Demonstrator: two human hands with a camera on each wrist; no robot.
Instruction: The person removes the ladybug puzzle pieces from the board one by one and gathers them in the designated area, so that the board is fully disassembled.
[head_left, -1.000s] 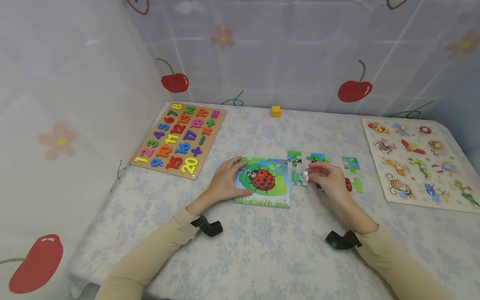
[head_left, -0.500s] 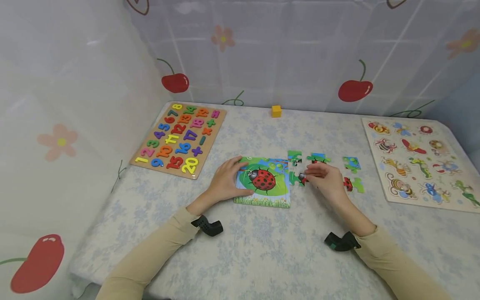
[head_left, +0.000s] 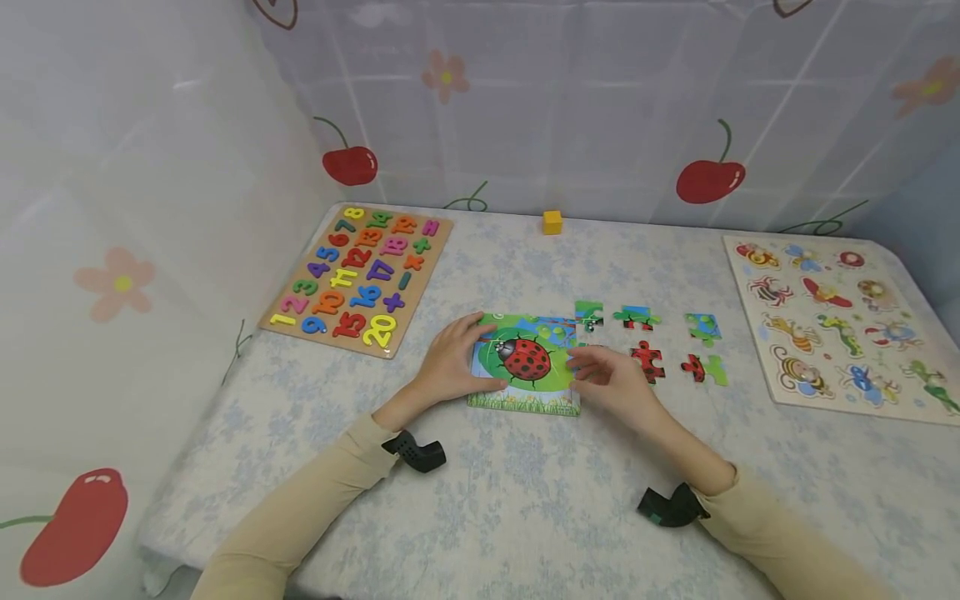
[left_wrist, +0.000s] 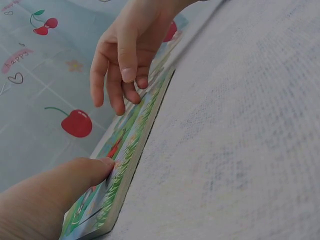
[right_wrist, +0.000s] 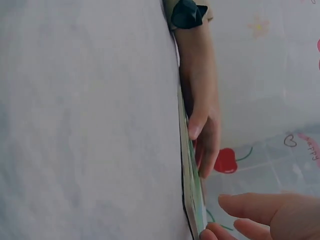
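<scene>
A square ladybug puzzle board (head_left: 525, 360) lies flat on the table in front of the person. The left hand (head_left: 452, 362) rests along its left side, thumb laid straight on the picture and fingers reaching to the upper left corner. At the board's right edge is the right hand (head_left: 617, 385), its fingers loosely bent and spread apart. The left wrist view shows nothing between those right fingers. Loose jigsaw pieces lie to the right: a red spotted piece (head_left: 648, 362), a blue and green piece (head_left: 636, 317) and several others. One piece is mostly hidden behind the right hand.
A number board (head_left: 358, 283) with coloured digits lies at the left. On the right sits an insect peg board (head_left: 843, 329). A small yellow cube (head_left: 552, 222) stands at the back, near the curtain (head_left: 585, 108).
The right hand has left the green-edged piece beside the board and moved left to the board's right edge, uncovering the red spotted piece. The left hand stays where it was.
</scene>
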